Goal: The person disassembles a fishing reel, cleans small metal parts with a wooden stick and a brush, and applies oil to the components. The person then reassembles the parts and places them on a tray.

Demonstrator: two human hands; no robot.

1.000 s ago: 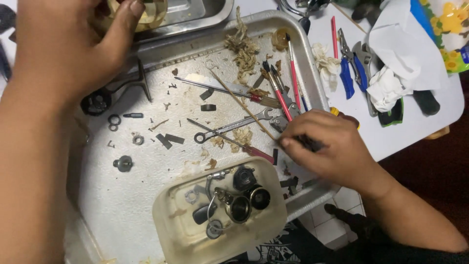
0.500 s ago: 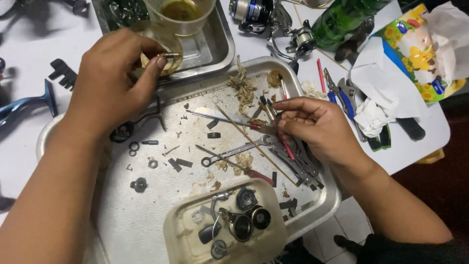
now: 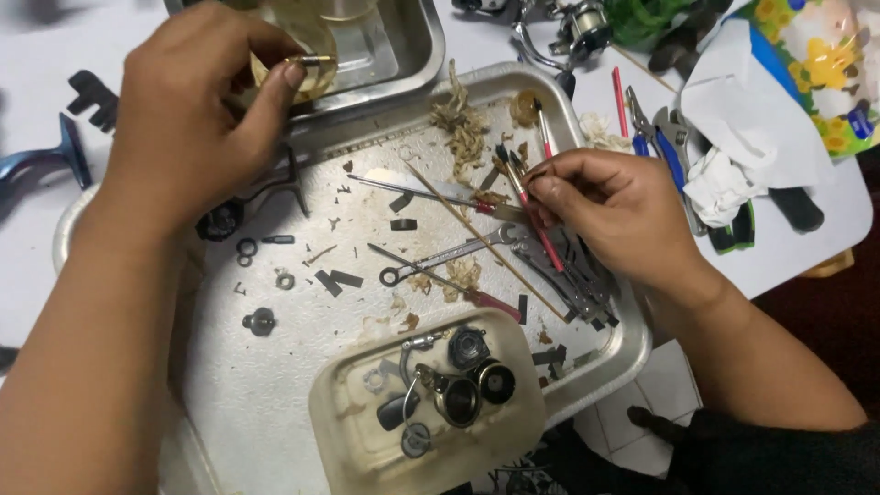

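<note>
Head view, looking straight down: the left hand (image 3: 197, 110) sits at the top left, thumb and fingers pinched shut on a small brass-coloured ring (image 3: 310, 60), held over the yellowish plastic cup (image 3: 307, 37) that stands in the smaller steel tray (image 3: 417, 55) at the top edge. The right hand (image 3: 619, 215) is over the right part of the big metal tray (image 3: 275, 403), fingers closed around a thin red-handled brush (image 3: 541, 234); its dark tip points up toward the clump of dirty fibres (image 3: 463, 124).

Below that hand lies a heap of slim tools, with a combination wrench (image 3: 449, 257) angled across the middle of the tray and a long wooden stick (image 3: 477, 234) crossing it. Small washers, nuts and black bits are scattered over the tray's left half.

Near the bottom, a clear plastic tub (image 3: 357, 440) rests on the tray's front edge, holding dark round reel parts. Outside the tray to the right, blue-handled pliers (image 3: 665, 151) lie beside a crumpled white cloth (image 3: 733, 174) on the white table (image 3: 816, 220). A fishing reel (image 3: 573, 27) sits at the top.
</note>
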